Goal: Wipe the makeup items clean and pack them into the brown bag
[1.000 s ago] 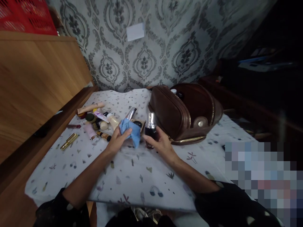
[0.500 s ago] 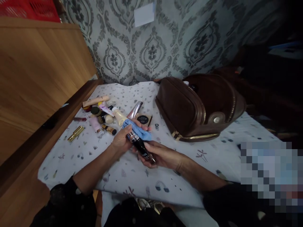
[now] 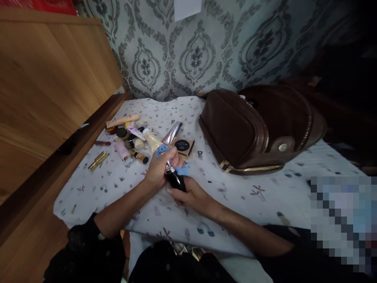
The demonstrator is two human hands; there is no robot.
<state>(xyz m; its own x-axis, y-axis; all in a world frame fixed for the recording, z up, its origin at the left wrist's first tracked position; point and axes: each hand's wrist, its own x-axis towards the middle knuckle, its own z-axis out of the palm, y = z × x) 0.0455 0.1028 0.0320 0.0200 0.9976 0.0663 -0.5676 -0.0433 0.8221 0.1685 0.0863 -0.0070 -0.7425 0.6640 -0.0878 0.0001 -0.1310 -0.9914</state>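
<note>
My right hand [image 3: 188, 194] grips the lower end of a dark bottle [image 3: 176, 180] with a silver top, held tilted above the table. Wrapped round the bottle's upper part is my left hand [image 3: 161, 167], which presses a blue cloth [image 3: 182, 169] against it. The cloth shows above and to the right of my left fingers. Just beyond my hands lie a square compact [image 3: 182, 145] and a silver tube [image 3: 172, 133].
A brown zipped bag [image 3: 253, 129] stands open at the right on the patterned tablecloth [image 3: 241, 196]. Several cosmetics lie at the left, among them a cream tube [image 3: 122, 120] and gold lipsticks [image 3: 97, 160]. A wooden cabinet [image 3: 44, 94] borders the left side.
My right hand lifted the bottle off the table and tipped it toward me. My left hand brought the blue cloth onto it and closed round its top.
</note>
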